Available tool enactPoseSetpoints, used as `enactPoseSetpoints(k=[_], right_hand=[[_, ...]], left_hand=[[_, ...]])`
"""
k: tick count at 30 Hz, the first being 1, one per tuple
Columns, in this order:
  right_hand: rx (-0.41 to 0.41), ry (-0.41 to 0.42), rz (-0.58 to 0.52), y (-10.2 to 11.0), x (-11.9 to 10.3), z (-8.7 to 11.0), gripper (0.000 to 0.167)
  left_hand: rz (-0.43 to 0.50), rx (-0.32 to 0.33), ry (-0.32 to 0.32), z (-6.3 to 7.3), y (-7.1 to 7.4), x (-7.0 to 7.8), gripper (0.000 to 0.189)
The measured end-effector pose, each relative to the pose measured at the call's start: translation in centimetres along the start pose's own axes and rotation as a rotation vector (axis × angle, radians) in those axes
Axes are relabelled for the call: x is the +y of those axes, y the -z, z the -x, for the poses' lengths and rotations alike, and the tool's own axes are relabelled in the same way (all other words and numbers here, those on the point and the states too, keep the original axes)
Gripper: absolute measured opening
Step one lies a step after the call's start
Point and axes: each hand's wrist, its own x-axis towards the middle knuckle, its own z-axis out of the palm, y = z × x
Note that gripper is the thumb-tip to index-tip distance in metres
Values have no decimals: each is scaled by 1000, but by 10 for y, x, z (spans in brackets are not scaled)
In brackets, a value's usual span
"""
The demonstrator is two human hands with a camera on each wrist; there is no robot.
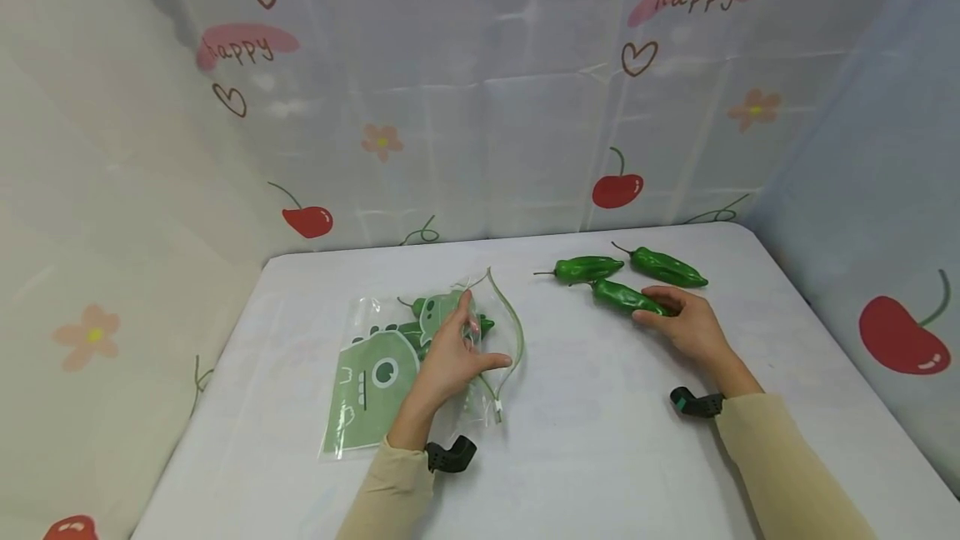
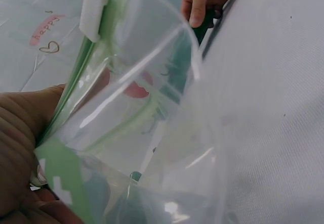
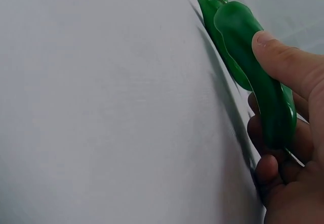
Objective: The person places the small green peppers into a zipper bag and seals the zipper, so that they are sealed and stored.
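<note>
My right hand (image 1: 686,325) holds a long green chili pepper (image 1: 621,297) by its tip end, thumb on one side and fingers on the other. The right wrist view shows that pepper (image 3: 253,57) close up, with another pepper behind it. My left hand (image 1: 453,361) lies at the mouth of a clear zip bag (image 1: 378,390) printed with green dinosaurs, its thumb and fingers spread apart against the plastic. The bag's green zip strip (image 1: 517,323) bows outward, and a white slider (image 2: 93,15) sits on it. Green pepper parts (image 1: 487,325) show through the bag.
Two more green peppers, one (image 1: 588,267) left and one (image 1: 667,267) right, lie at the table's back. A white cloth covers the table (image 1: 585,440). A printed curtain (image 1: 487,107) rises behind it and along both sides.
</note>
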Motion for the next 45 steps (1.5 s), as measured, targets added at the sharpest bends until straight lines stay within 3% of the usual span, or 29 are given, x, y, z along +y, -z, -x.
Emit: enactPoseSetpoints(k=[17, 31, 45], right_hand=[[-41, 88, -23, -9, -19, 21, 63], [-100, 185, -99, -18, -62, 31, 53], [-145, 279, -85, -39, -87, 35, 48]], left_hand=[[19, -9, -5, -2, -2, -2, 122], [35, -6, 11, -2, -1, -4, 122], [43, -16, 14, -1, -1, -3, 123]])
